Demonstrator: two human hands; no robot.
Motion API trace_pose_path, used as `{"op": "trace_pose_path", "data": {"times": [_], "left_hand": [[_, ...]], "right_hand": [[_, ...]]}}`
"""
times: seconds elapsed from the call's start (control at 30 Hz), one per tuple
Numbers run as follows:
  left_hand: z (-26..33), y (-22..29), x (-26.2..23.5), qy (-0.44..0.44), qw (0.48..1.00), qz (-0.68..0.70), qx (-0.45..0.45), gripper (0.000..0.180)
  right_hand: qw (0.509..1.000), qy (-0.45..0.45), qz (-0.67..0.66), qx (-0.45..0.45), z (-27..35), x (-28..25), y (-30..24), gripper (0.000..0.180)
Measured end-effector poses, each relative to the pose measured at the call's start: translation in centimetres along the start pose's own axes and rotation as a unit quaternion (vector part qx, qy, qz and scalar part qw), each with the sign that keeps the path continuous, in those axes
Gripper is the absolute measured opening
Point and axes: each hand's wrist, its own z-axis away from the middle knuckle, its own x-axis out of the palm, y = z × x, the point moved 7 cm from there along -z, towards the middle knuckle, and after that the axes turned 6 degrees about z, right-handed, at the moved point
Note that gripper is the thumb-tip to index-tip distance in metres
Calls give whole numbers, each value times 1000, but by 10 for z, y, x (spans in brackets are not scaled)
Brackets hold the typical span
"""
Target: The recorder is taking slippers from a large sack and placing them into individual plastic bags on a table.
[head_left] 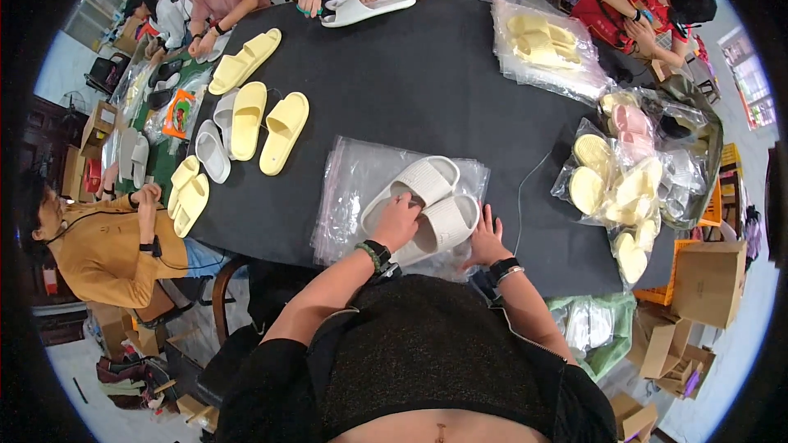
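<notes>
A pair of off-white slide slippers lies side by side on a stack of clear plastic bags (336, 197) on the table in front of me. My left hand (398, 223) is closed on the left slipper (428, 180), its fingers at the inner edge by the strap; the fingertips are partly hidden. Beside the right slipper (451, 221), my right hand (487, 239) has its fingers stretched out and apart, close against the slipper's outer side and over the bags.
Yellow slippers (283, 135) and grey slippers (213, 152) lie to the left. Bagged yellow slippers (538, 41) rest at the far right, with bagged pink slippers (632, 123) nearer. Co-workers sit around the dark table (402, 82); one far person's hands hold a white slipper (369, 10).
</notes>
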Motion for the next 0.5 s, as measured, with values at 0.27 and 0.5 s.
{"op": "trace_pose_path", "data": {"times": [0.27, 0.5], "left_hand": [[5, -25, -15, 14, 999, -3, -38, 23], [42, -117, -82, 106, 979, -82, -152, 21]], "right_hand": [[997, 70, -39, 14, 2, -4, -3, 162], [996, 67, -61, 15, 10, -22, -9, 155]]}}
